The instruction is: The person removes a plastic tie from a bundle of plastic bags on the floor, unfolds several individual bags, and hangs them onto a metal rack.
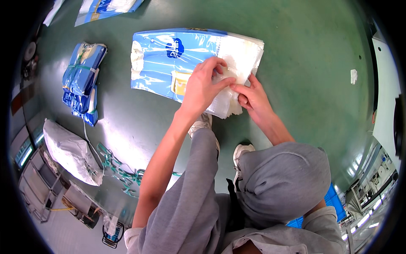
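Observation:
A stack of blue printed plastic packaging bags (156, 59) lies on the green floor in front of me, its right end white and see-through. My left hand (205, 84) rests over that end, fingers curved and thumb stretched apart from them toward my right thumb. At the stack's lower right edge, my right hand (251, 97) pinches the clear film of a bag between thumb and fingers. Loose, crinkled film (222, 103) hangs below the two hands. What lies beneath my left palm is hidden.
Tied blue bag bundles (82, 72) lie to the left, below another blue bag stack (108, 10) at the top. A white sack (72, 150) and tangled green straps (122, 169) are at lower left. A white scrap (353, 76) lies far right. My shoes stand close by.

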{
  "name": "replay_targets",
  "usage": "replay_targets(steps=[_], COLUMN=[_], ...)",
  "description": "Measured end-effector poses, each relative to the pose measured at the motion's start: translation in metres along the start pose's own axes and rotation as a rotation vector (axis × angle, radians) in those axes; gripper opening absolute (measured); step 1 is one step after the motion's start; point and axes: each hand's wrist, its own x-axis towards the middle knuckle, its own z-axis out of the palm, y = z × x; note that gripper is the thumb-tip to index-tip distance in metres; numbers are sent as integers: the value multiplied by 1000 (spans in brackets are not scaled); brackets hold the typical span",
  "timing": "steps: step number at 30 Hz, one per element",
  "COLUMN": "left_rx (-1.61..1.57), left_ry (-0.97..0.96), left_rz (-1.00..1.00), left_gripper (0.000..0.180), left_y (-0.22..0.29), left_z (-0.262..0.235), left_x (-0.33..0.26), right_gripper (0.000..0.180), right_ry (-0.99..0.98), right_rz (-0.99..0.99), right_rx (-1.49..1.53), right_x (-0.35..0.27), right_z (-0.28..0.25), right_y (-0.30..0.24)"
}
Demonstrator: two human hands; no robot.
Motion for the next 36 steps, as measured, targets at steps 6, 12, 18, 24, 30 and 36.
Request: replay_targets(steps=[6, 12, 18, 24, 30, 36], left_rx=[26, 27, 54, 19, 144, 191], left_ry=[-34, -82, -12, -48, -93, -123], left_rz=[-21, -59, -29, 14, 109, 100], left_gripper=[38, 42, 60, 78, 85, 81], left_y=[1, 3, -2, -13, -32, -39], left_z=[0, -11, -19, -22, -17, -17], left_x=[6, 8, 10, 12, 2, -1], right_gripper=[44, 29, 36, 23, 36, 35], right_ry=[-3, -139, -309, -414, -308, -299], right_rz=[84, 196, 266, 263, 225, 262], right_rx=[155, 329, 563, 652, 373, 323], right_x=[-1, 2, -2, 6, 11, 9], right_z=[-2, 0, 11, 15, 20, 14], right_y=[2, 0, -6, -5, -12, -17])
